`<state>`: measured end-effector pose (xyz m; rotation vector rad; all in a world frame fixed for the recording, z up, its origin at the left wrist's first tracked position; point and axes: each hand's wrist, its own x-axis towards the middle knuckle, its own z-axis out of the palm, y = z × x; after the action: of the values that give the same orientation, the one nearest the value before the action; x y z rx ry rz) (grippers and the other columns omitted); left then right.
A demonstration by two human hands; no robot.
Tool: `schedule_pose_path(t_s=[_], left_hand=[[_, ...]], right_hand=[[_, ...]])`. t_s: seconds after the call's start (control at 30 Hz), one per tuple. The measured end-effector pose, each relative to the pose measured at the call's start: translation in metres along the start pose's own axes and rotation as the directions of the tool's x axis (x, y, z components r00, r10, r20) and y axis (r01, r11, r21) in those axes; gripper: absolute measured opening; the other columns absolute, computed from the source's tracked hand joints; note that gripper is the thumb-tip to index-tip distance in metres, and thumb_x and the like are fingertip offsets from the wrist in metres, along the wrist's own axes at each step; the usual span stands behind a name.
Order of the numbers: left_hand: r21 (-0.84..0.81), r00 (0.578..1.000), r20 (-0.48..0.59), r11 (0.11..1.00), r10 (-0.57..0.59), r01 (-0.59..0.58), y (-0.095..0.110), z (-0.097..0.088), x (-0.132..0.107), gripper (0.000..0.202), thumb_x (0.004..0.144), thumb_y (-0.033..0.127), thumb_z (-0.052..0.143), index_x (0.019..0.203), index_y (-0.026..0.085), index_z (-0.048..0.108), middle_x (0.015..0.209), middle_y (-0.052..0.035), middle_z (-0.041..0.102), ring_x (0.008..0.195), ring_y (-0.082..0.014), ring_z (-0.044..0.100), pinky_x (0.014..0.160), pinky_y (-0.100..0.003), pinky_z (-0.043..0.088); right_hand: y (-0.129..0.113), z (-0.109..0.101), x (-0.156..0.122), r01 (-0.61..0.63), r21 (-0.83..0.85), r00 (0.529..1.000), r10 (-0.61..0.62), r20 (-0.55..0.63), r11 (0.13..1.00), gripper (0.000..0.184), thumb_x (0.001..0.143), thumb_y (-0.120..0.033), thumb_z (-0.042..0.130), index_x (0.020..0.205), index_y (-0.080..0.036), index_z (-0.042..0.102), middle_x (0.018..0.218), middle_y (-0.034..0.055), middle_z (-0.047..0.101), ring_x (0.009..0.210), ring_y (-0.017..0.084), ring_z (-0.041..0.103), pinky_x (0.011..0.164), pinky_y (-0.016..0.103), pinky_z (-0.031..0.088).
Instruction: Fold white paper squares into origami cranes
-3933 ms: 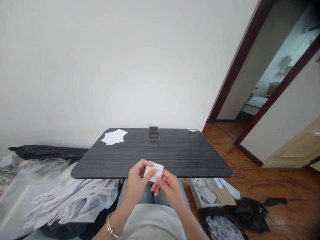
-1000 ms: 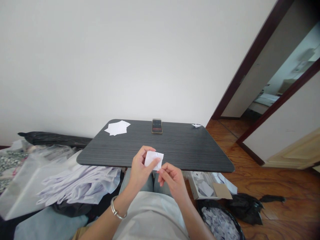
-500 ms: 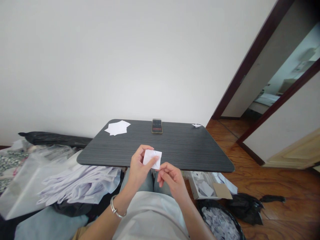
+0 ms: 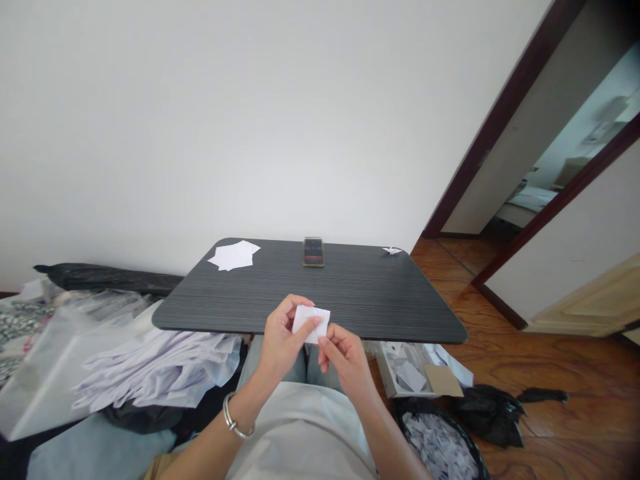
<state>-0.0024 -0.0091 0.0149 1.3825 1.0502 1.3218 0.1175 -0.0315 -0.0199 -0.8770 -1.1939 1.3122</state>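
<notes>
A small white square of folded paper [image 4: 305, 315] is held just above the table's near edge. My left hand [image 4: 283, 337] grips it from the left, thumb pressed flat across its face and fingers behind. At the paper's lower right corner, my right hand [image 4: 343, 353] pinches with thumb and forefinger, the other fingers curled. Several loose white sheets [image 4: 234, 255] lie at the table's far left. A small folded paper bird [image 4: 393, 251] sits at the far right corner.
The dark table [image 4: 270, 283] stands against a white wall, with a phone [image 4: 313, 252] at its back edge. White papers [image 4: 160, 370] are heaped on the left. On the right are an open box [image 4: 400, 373], a bin of paper pieces [image 4: 437, 447] and a black bag [image 4: 490, 413].
My left hand has moved slightly right and down with the folded paper. My right thumb and forefinger, formerly just below the corner, now close on it.
</notes>
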Motion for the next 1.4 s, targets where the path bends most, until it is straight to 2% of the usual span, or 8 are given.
schedule_pose_path(t_s=[0.17, 0.3, 0.47, 0.83, 1.1, 1.4], left_hand=[[0.021, 1.000, 0.005, 1.000, -0.002, 0.002, 0.001, -0.001, 0.000, 0.022, 0.069, 0.025, 0.067, 0.082, 0.016, 0.052, 0.062, 0.0045, 0.054, 0.053, -0.0072, 0.046, 0.048, -0.017, 0.036], [-0.057, 0.997, 0.029, 0.996, -0.067, 0.068, 0.004, 0.001, 0.000, 0.032, 0.067, 0.025, 0.068, 0.091, 0.017, 0.050, 0.057, 0.0067, 0.054, 0.048, -0.0067, 0.044, 0.047, -0.017, 0.035], [-0.102, 0.988, 0.059, 0.983, -0.146, 0.151, 0.006, 0.002, 0.000, 0.028, 0.063, 0.029, 0.071, 0.077, 0.015, 0.052, 0.054, 0.0058, 0.053, 0.045, -0.0058, 0.043, 0.045, -0.017, 0.034], [-0.124, 0.989, 0.067, 0.983, -0.129, 0.136, 0.005, 0.003, 0.000, 0.025, 0.063, 0.028, 0.070, 0.074, 0.014, 0.052, 0.052, 0.0066, 0.051, 0.044, -0.0052, 0.041, 0.043, -0.016, 0.031], [-0.125, 0.981, 0.093, 0.975, -0.173, 0.184, -0.003, 0.004, 0.000, 0.027, 0.063, 0.036, 0.070, 0.068, 0.012, 0.058, 0.053, 0.0035, 0.053, 0.046, -0.0070, 0.043, 0.045, -0.018, 0.032], [-0.139, 0.973, 0.114, 0.967, -0.199, 0.214, -0.006, 0.000, 0.004, 0.030, 0.065, 0.040, 0.068, 0.063, 0.012, 0.057, 0.051, 0.0035, 0.052, 0.043, -0.0056, 0.039, 0.043, -0.017, 0.029]], right_hand=[[0.001, 0.001, 0.001, 0.007, 0.010, 1.000, -0.007, 0.000, 1.000, 0.032, 0.077, -0.043, 0.058, 0.060, -0.017, 0.048, 0.050, -0.0029, 0.054, 0.040, 0.007, 0.044, 0.042, 0.019, 0.036], [0.003, 0.001, 0.001, 0.021, 0.025, 1.000, -0.022, 0.004, 0.999, 0.031, 0.079, -0.043, 0.056, 0.062, -0.016, 0.051, 0.050, -0.0030, 0.053, 0.039, 0.007, 0.043, 0.042, 0.019, 0.035], [0.004, -0.001, -0.002, 0.043, 0.020, 0.999, -0.042, -0.012, 0.999, 0.031, 0.079, -0.040, 0.057, 0.060, -0.017, 0.050, 0.048, -0.0031, 0.053, 0.038, 0.006, 0.042, 0.040, 0.019, 0.033], [0.008, 0.000, 0.001, 0.020, 0.067, 0.998, -0.016, -0.056, 0.998, 0.029, 0.077, -0.041, 0.059, 0.063, -0.017, 0.052, 0.046, -0.0035, 0.054, 0.036, 0.007, 0.042, 0.038, 0.018, 0.034], [0.004, 0.000, -0.001, 0.020, 0.004, 0.994, -0.020, -0.107, 1.000, 0.030, 0.077, -0.040, 0.058, 0.059, -0.018, 0.045, 0.043, -0.0054, 0.050, 0.034, 0.005, 0.037, 0.036, 0.017, 0.030], [0.002, 0.000, -0.002, 0.028, -0.081, 0.996, -0.034, -0.077, 0.996, 0.028, 0.079, -0.036, 0.055, 0.060, -0.019, 0.043, 0.044, -0.0058, 0.049, 0.035, 0.005, 0.037, 0.038, 0.017, 0.031]])
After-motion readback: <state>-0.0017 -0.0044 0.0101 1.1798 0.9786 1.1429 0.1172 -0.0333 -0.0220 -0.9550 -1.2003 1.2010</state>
